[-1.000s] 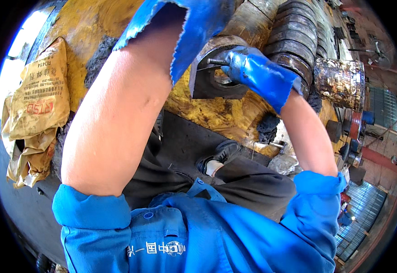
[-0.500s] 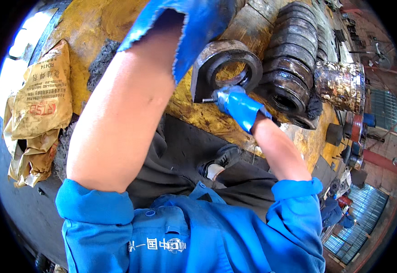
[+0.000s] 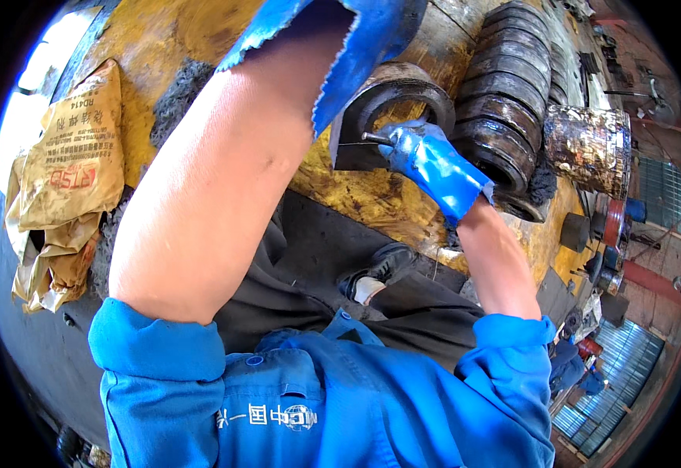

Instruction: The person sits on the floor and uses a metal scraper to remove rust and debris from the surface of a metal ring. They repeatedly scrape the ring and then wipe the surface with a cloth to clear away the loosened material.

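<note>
My right hand, in a blue glove, is closed around a short thin metal rod whose end sticks out to the left. It is in front of a thick dark metal ring with a flat-sided base, and partly covers the ring's opening. My left arm reaches up to the top edge. The blue glove on my left hand hides the ring's upper left part; its fingers are out of sight, so what they hold cannot be seen.
A row of dark, oily metal rings stands right of my right hand, with a stained metal cylinder beyond. At the left lies a crumpled yellow-brown paper sack. Dark fibrous material lies on the yellow, stained work surface.
My right hand has moved up and slightly right, bringing the rod higher across the ring's opening. My left glove has shifted a little to the right and covers more of the ring.
</note>
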`<control>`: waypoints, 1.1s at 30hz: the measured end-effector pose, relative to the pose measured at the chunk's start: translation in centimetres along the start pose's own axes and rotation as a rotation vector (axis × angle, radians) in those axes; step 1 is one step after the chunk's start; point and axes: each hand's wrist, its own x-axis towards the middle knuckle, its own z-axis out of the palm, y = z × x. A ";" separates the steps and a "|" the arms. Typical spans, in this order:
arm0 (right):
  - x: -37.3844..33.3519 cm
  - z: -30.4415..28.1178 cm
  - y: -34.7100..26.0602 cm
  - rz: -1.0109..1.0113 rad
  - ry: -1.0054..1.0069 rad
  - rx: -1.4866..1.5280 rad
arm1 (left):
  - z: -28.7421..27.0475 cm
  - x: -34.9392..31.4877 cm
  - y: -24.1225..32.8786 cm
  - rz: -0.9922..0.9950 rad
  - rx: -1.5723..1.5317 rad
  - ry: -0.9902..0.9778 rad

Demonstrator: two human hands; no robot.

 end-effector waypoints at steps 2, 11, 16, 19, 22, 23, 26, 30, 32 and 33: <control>0.4 3.3 1.1 0.009 -0.016 0.047 | 0.6 -1.4 1.2 0.027 0.007 0.003; -0.9 2.2 -0.2 -0.102 0.038 -0.184 | -0.4 -1.3 1.8 0.048 0.002 0.041; -0.5 5.6 2.3 0.191 -0.307 -0.366 | 1.2 -1.0 1.1 0.020 0.007 -0.006; -0.5 2.0 1.5 0.127 -0.262 -0.292 | 0.2 -1.1 0.9 0.032 0.007 0.026; -0.5 -0.6 -0.8 0.140 -0.375 -0.580 | 0.6 -0.9 1.2 0.035 0.010 0.019; -1.0 0.5 -0.2 0.091 -0.335 -0.656 | 0.7 -0.8 0.9 0.027 0.012 0.015; -1.9 2.4 2.4 0.054 -0.220 -0.561 | 1.3 -1.0 0.6 0.019 0.023 0.002; -1.6 1.4 0.9 0.116 -0.362 -0.638 | 0.7 -1.1 0.6 0.025 0.021 0.026; -2.7 3.1 2.8 0.146 -0.353 -0.618 | 1.6 -0.8 0.7 0.014 0.014 0.004; -2.6 2.7 2.5 0.147 -0.341 -0.609 | 1.6 -0.9 0.7 0.016 0.013 0.004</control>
